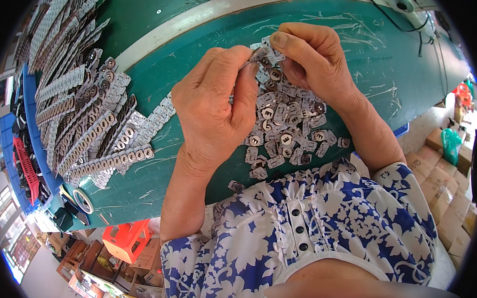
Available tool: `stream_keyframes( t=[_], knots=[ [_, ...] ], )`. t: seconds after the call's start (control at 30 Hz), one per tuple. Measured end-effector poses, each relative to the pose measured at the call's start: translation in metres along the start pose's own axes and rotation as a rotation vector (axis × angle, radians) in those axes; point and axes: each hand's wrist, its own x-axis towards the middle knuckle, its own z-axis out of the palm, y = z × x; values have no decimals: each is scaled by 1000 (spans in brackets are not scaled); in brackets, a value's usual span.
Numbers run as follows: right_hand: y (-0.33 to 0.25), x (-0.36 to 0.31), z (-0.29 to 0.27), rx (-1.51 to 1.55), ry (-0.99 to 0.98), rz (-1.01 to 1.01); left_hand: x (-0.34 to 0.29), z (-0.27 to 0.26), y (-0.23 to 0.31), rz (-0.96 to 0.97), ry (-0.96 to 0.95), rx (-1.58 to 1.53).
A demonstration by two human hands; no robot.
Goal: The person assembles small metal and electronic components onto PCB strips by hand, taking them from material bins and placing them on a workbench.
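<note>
In front of my chest, my left hand (217, 97) and my right hand (321, 62) are raised close together, both pinching. Between their fingertips are small silvery plates (272, 50), some with a dark round part. The right thumb and forefinger grip a pale plate at the right end of this cluster. The left thumb and forefinger close on its left end; whether the pieces are joined there is partly hidden. Below the hands lies a heap of loose silvery plates (287, 119), several with round discs. A strip of such plates (160, 116) lies left of my left wrist.
A large stack of plate strips (99, 116) covers the left of the green table (359, 64). A blue crate (35, 103), a red basket (26, 166) and a tape roll (83, 201) are at the left edge. An orange stool (127, 240) stands below; cardboard boxes (439, 184) are at right.
</note>
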Motion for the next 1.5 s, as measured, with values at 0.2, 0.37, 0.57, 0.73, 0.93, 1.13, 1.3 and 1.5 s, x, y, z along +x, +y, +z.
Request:
stream_keyframes(
  t=[0.2, 0.37, 0.57, 0.73, 0.93, 1.13, 1.3, 1.5],
  knots=[
    [1, 7, -16, -148, -59, -77, 1, -7, -1, -211, -31, -106],
    [5, 6, -20, -457, -151, -217, -3, -9, 3, -338, -176, -179],
    [-3, 6, -22, -372, -196, -207, -1, -16, 8, -561, -247, -447],
    [-4, 4, -19, -432, -356, -226, 1, -16, 11, -644, -340, -481],
    [2, 5, -19, -77, -421, -147, 9, -26, 11, -830, -433, -671],
    [9, 4, -1, 477, -212, 207, 2, -14, 1, -676, -173, -739],
    [-3, 3, -2, -52, -22, -1, -2, -8, -2, -297, -65, -233],
    [7, 3, -7, -43, -137, -76, -6, 4, 2, 27, 24, 142]
  ],
)
